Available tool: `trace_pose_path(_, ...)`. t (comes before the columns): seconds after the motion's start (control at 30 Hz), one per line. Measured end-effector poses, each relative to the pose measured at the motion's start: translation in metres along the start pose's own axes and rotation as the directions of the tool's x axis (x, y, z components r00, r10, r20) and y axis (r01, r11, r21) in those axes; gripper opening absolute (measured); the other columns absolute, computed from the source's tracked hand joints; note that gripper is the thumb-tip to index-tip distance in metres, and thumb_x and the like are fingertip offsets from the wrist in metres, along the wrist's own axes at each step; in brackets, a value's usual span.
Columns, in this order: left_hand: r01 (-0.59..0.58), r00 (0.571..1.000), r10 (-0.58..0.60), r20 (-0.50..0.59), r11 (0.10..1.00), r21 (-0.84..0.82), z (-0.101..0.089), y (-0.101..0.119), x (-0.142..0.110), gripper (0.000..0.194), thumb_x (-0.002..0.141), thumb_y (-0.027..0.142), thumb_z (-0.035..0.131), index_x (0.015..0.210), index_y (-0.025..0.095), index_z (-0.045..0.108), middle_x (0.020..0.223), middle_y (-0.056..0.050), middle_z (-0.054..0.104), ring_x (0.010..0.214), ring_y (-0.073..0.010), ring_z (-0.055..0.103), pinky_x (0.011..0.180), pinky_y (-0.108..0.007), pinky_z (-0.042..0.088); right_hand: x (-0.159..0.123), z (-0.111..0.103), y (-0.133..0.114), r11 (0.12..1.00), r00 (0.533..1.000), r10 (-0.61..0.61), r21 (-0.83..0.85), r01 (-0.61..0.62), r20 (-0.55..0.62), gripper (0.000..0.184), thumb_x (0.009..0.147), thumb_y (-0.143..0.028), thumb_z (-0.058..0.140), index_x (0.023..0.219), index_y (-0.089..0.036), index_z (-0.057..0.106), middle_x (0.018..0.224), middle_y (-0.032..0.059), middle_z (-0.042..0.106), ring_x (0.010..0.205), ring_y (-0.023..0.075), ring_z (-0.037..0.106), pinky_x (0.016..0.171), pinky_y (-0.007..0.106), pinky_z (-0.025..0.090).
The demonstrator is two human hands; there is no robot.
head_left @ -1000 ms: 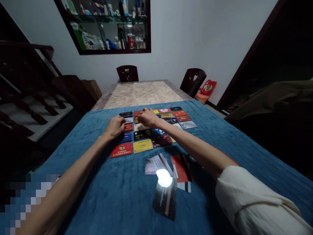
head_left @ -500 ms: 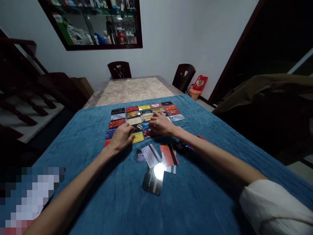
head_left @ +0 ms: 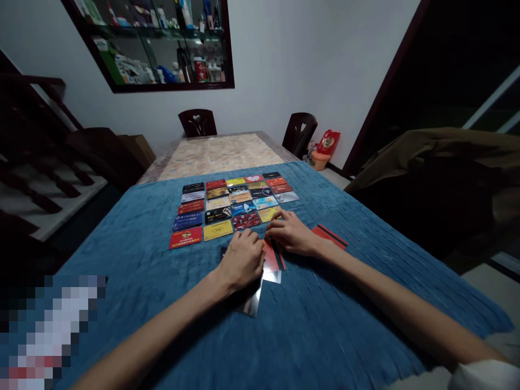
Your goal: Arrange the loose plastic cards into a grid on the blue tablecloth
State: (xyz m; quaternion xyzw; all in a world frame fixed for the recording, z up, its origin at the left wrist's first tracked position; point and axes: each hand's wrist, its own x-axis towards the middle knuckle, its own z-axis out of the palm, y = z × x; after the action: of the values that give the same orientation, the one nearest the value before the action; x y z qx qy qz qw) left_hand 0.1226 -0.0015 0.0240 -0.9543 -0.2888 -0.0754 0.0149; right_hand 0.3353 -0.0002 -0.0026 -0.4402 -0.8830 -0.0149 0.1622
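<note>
Rows of bank-style cards lie face up on a blue cloth, among them a red card, a yellow card and a maroon card. My left hand is curled over a loose pile nearer me, its fingertips hidden. Close beside it my right hand has its fingers bent together at the far edge of an orange-red card with a black stripe. What either hand pinches is hidden. A dark card and a pale card stick out of the pile. Another yellow card lies just beyond my right fingers.
An orange-red striped card lies right of my right wrist. The blue cloth covers the near table; beyond it shows the patterned tabletop. Two dark chairs stand at the far end. Brown fabric hangs at right.
Both hands have left the card rows and come nearer me, to the loose pile; my left hand also went right. Cards they covered now show, and the loose white card is hidden.
</note>
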Motion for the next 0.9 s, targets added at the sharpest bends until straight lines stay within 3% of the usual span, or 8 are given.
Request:
trace_pose_path(0.2,0.004,1.000,-0.004,0.019,1.000,0.010,0.003,0.024,-0.001,0.033,0.094,0.035,0.044,0.091,0.013,0.069,0.103,-0.016,0.068,0.100,-0.0306,0.054,0.086,-0.050,0.041,-0.005,-0.003,-0.008,0.999,0.998,-0.048,0.000,0.048,0.052,0.032,0.085,-0.015,0.059,0.113,-0.026,0.071,0.120,0.0066,0.068,0.118,0.0299,0.041,0.094,0.047,0.029)
trace_pose_path(0.43,0.054,0.997,-0.056,0.059,0.998,0.031,0.001,0.035,0.003,0.044,0.088,0.051,0.053,0.107,0.014,0.069,0.111,-0.020,0.067,0.107,-0.0357,0.053,0.091,-0.055,0.039,-0.009,-0.005,-0.005,0.998,0.998,-0.040,-0.055,0.042,0.049,0.025,0.092,-0.020,0.054,0.109,-0.025,0.072,0.114,0.0092,0.070,0.117,0.0302,0.042,0.095,0.049,0.027)
trace_pose_path(0.77,0.172,0.984,-0.174,0.049,0.984,0.039,0.000,0.043,0.011,0.043,0.085,0.047,0.056,0.106,0.011,0.067,0.107,-0.024,0.065,0.102,-0.0381,0.053,0.085,-0.056,0.041,-0.012,-0.009,-0.002,0.997,0.997,0.036,-0.070,-0.031,0.070,0.027,0.087,-0.018,0.054,0.108,-0.023,0.071,0.103,0.0103,0.069,0.109,0.0286,0.044,0.091,0.045,0.030)
trace_pose_path(0.9,0.196,0.974,-0.198,0.110,0.980,0.024,-0.002,0.047,0.011,0.047,0.084,0.045,0.056,0.111,0.008,0.065,0.110,-0.026,0.064,0.105,-0.0402,0.053,0.086,-0.057,0.041,-0.013,-0.013,-0.003,0.995,0.993,0.074,-0.068,-0.067,0.096,0.031,0.080,-0.014,0.056,0.107,-0.022,0.070,0.101,0.0097,0.068,0.107,0.0283,0.045,0.090,0.044,0.030)
